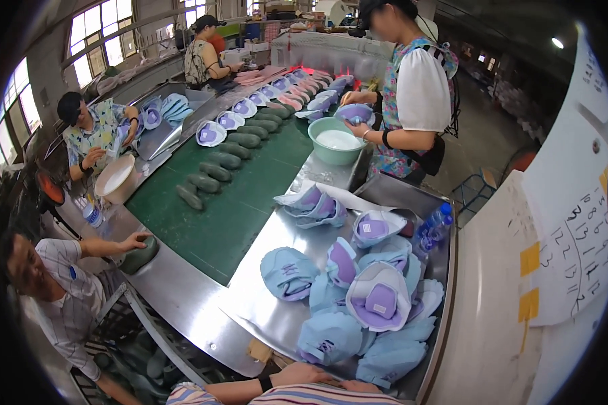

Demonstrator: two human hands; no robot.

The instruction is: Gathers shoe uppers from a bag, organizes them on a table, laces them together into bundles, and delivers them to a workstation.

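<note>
My left hand (298, 374), with a black band at the wrist, rests at the near edge of the metal table. Only a small part of my right hand (360, 386) shows beside it, above my striped shirt. I see nothing held in either hand, but the fingers of both are mostly hidden. Just beyond them lies a loose pile of light blue and purple shoe uppers (330, 336). One upper in the pile (381, 301) shows its purple inside and a white label. A separate blue upper (288, 271) lies at the pile's left.
A green conveyor belt (250, 233) carries dark green shoe lasts (217, 171) and purple-lined uppers. Plastic bottles (434, 226) stand by the tray's right wall. Co-workers sit or stand around the line; one grips a last (140, 255). A green basin (336, 143) holds white liquid.
</note>
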